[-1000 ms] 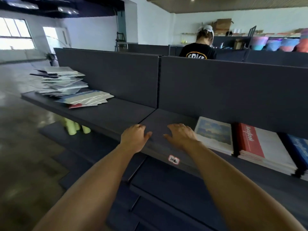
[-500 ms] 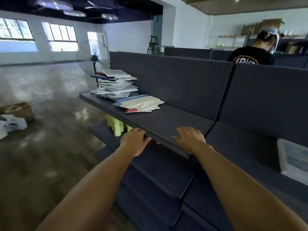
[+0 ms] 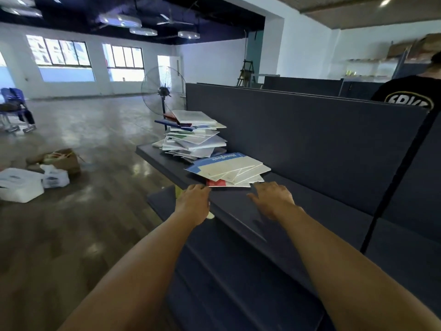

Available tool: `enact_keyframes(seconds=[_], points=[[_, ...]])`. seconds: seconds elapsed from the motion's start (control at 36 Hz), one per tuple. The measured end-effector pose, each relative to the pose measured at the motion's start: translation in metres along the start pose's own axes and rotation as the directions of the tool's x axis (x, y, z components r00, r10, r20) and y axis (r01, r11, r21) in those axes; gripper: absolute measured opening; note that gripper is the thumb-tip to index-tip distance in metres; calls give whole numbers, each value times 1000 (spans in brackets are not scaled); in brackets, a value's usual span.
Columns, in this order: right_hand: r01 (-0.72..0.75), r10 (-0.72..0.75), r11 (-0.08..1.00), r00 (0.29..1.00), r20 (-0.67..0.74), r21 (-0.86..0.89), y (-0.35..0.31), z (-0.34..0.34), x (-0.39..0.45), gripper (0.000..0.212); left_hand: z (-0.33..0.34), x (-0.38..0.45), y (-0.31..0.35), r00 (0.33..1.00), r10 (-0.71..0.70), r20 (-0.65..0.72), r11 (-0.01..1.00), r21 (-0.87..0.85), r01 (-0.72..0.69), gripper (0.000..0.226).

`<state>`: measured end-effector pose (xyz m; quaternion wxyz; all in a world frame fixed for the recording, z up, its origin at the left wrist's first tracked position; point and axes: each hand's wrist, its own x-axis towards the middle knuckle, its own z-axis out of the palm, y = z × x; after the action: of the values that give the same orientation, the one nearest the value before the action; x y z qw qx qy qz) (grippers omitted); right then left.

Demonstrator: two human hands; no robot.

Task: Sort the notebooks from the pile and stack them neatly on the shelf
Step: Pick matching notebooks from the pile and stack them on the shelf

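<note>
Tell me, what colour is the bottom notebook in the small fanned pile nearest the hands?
Red, peeking out under the pale ones, seen in the head view.

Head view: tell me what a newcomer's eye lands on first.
The messy notebook pile at the far left end of the dark shelf, with a fanned spread of notebooks beside it. Just short of that spread, the left hand and right hand reach in. A pedestal fan stands behind the pile.

Both forearms are bare right up to the frame's edge, no sleeves showing; left hand (image 3: 193, 201) and right hand (image 3: 274, 199) ungloved.
</note>
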<state>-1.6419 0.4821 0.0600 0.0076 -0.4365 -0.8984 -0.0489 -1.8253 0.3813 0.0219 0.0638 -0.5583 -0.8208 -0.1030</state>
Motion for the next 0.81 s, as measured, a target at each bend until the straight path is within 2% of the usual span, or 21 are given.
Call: enact_keyframes(seconds=[0.36,0.64,0.81], points=[[41,-40,999,999,22,-2,-65,9,89,51,11,72,-43,998,-50,-24,999,18,50,49],[-64,64,998,998,4,16,-110,19,137,63,12,125,-82,998,51,-28,998,-41,-52,51],[-141,141,989,990,6,-47,-137,24,160,69,16,145,-106,991,134,22,989,-74,-132,59]])
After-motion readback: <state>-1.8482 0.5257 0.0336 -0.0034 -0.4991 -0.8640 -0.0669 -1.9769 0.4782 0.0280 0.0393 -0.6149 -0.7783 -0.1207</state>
